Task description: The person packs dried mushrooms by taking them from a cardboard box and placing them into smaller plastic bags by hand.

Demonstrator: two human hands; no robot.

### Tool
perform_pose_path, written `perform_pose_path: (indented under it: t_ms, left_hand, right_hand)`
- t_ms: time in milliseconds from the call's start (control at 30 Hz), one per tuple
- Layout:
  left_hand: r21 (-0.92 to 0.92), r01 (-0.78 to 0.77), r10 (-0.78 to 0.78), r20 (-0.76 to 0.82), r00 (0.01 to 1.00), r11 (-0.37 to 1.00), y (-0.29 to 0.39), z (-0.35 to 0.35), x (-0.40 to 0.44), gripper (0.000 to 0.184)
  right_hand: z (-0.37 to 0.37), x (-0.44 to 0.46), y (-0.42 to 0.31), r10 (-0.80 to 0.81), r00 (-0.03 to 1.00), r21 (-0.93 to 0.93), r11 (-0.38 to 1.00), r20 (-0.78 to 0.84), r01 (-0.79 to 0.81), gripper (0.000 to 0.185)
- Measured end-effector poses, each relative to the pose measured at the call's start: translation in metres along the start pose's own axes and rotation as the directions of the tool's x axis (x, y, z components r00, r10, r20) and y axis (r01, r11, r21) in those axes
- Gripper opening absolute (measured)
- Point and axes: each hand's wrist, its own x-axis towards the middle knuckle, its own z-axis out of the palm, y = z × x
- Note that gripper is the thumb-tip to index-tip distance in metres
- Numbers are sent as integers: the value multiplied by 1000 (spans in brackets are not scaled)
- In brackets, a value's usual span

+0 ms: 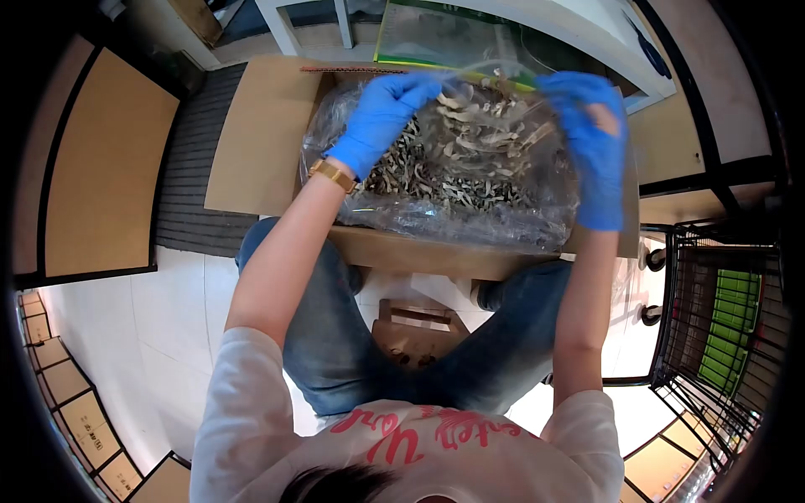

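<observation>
My left hand (390,117), in a blue glove, pinches one upper edge of a clear plastic bag (490,138) that holds pale, curled dried pieces. On the bag's other side, my right hand (591,147), also blue-gloved, is closed at its edge; its fingers are blurred by motion. A patch of bare skin shows through the right glove. The bag hangs over an open cardboard box (419,245) lined with clear plastic sheeting (503,228). Dark and pale dried strips (402,172) fill the box. What exactly the dried pieces are, I cannot tell.
A black wire cart (679,310) with a green crate (729,327) stands at the right. Behind the box are a white-framed table (570,33) with scissors (650,50) and a green-edged bag (444,38). A wooden stool (411,339) sits between my legs.
</observation>
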Motion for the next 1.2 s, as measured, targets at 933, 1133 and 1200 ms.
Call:
perform_pose_path:
  t_ms: [933,1133,1200]
  left_hand:
    - [750,0,48,-43,998,662,18,-42,-15,30]
    - [683,87,56,-184,981,726,24,-60,-11,26]
    - [643,78,72,-203,976,762,24,-61,-11,25]
  right_hand:
    - [55,-37,30,339,930,442,820,138,-364,26]
    - [76,-94,119,441,812,103,853,383,-512,27]
    - [89,-121,129,424,657,-141,888,623,-438,31]
